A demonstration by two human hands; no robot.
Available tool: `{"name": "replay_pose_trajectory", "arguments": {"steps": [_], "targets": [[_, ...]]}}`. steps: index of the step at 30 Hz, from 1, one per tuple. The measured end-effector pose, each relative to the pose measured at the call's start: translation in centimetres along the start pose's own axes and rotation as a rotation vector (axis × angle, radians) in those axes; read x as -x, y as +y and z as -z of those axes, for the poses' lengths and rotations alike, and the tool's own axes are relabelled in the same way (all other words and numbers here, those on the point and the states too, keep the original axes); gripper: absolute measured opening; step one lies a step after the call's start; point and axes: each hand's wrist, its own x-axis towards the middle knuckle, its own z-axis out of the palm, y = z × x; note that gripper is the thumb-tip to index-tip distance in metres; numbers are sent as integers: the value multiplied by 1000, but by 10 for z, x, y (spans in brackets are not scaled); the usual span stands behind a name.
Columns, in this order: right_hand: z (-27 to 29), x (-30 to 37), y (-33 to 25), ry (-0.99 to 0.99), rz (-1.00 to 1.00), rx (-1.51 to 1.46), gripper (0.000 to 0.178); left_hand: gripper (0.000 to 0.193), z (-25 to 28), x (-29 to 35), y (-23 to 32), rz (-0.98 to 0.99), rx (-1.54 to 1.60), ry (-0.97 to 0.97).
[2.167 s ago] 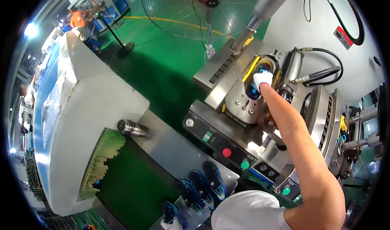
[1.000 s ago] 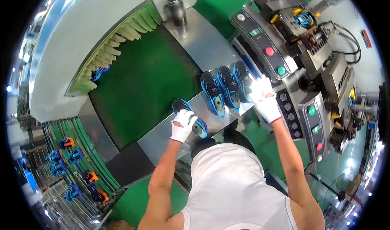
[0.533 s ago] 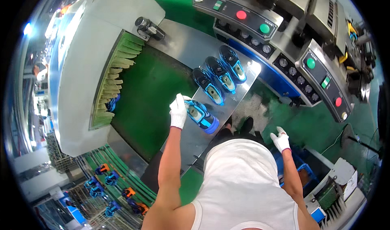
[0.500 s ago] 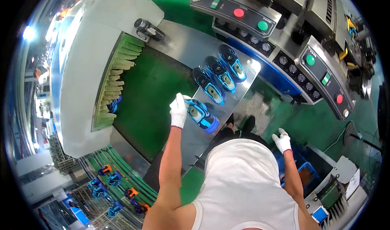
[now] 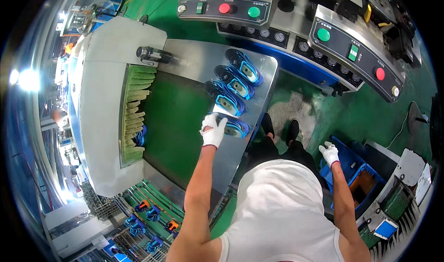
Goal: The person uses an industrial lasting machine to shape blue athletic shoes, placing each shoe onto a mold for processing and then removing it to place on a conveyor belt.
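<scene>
Small pale print sits by the btns on 2 control panels (image 5: 340,42), each w/ 1 red btn, 1 round green btn & 1 grn/wht switch. The shoes are blk up front w/ bright blue trim, blue/purple round the heel, & a pale greyish insole. Count: 4 on the metal table (image 5: 203,56), i.e. a row of 3 shoes (image 5: 235,84) side by side, toes to upper L, plus the 4th shoe (image 5: 238,129) just beside the row, nearest the person. The left hand (image 5: 213,130), in a wht glove, has its fingers curled over that shoe's front end, gripping it. The right hand (image 5: 329,154), also gloved, is empty, fingers loosely parted, out near the blue bins (image 5: 344,154). Also 1 flask (image 5: 155,55) lying at the table's far end; rack (image 5: 155,195) at lower L bears several blue/orange pcs., exact no. unclear.
</scene>
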Motion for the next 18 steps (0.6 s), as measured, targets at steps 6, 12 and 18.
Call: {"name": "replay_pose_trajectory", "arguments": {"steps": [6,12,18], "targets": [[10,4,12,57,1,-121,58,71,17,-53,14,-51,18,38],[9,43,6,142,-64,-212,59,42,21,-91,-9,-136,-25,-81],[-22,65,-5,95,-100,-232,56,40,44,-128,-12,-219,1,-322]]}}
